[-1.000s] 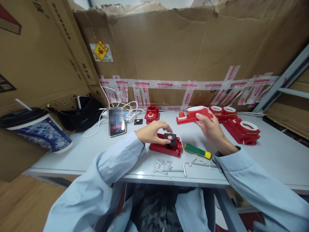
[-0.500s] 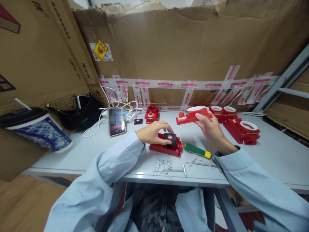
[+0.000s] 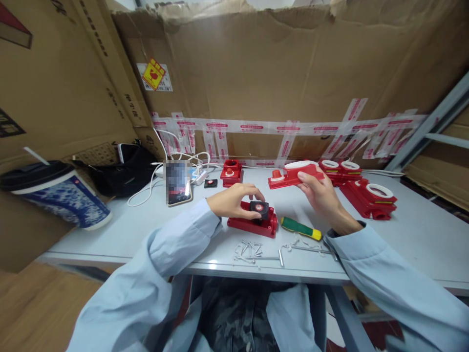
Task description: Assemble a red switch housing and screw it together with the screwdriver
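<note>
My left hand [image 3: 242,203] curls its thumb and fingers around a black square part [image 3: 259,209] with a round red-and-white label. That part sits in a red open housing [image 3: 252,227] on the table. My right hand [image 3: 324,198] grips a red cover [image 3: 293,177] with a white ring and an orange-red knob, held raised above the table. Just below my right hand lies a screwdriver with a green and yellow handle [image 3: 301,228]. Several loose screws [image 3: 251,249] and a T-shaped metal hex key [image 3: 269,258] lie in front of the housing.
More red housings with white rings [image 3: 368,199] stand at the right. A smaller red box [image 3: 231,173] and a flat black piece [image 3: 210,183] lie at the back. Left are a phone [image 3: 179,183], white cables, a black bag [image 3: 120,171] and a paper cup [image 3: 62,195]. Cardboard [image 3: 256,73] walls the back.
Both hands keep their holds on the black part and the red cover. The whole view has shifted very slightly; nothing else has visibly moved.
</note>
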The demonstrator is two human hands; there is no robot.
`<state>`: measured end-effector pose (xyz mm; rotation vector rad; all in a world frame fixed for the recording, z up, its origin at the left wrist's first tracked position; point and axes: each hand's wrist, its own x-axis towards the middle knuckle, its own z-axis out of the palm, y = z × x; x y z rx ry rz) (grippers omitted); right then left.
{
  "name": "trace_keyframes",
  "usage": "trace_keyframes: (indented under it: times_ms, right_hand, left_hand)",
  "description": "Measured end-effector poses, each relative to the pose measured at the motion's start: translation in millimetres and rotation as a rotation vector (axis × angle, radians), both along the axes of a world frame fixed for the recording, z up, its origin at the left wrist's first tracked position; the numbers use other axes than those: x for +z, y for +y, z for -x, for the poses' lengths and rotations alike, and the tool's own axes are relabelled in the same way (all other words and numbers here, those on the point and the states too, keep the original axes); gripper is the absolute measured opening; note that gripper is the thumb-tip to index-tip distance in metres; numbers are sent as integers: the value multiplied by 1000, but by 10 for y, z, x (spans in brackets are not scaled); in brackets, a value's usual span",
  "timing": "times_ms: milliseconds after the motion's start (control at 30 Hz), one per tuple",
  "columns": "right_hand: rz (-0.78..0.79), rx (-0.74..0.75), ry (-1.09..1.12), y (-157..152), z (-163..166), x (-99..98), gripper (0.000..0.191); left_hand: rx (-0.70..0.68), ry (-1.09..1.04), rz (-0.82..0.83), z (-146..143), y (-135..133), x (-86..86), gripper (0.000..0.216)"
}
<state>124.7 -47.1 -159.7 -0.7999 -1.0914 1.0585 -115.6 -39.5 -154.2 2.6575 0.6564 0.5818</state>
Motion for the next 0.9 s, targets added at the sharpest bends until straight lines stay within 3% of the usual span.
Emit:
trace_keyframes:
  times_ms: [233, 367, 500, 633, 733, 900]
  right_hand:
    - [-72, 44, -150, -165, 129, -20, 48]
    - [-115, 151, -350, -300, 266, -67, 57]
    - [-161, 218, -460, -322, 278, -126, 58]
    - [-445, 140, -742, -314, 209, -136, 68]
    - [-633, 94, -1043, -316, 192, -141, 57]
    - [-684, 115, -1222, -283, 214, -197, 37]
  left_hand:
    - [178, -261, -64, 50, -68, 70, 53]
    - [105, -262, 7, -7, -139, 52, 75]
    - [77, -183, 54, -11, -149, 33, 80]
    - [23, -153, 56, 76, -98, 39, 78]
    - [-2, -112, 73, 134, -51, 0, 81]
    - [-42, -62, 121, 159, 5, -107, 83]
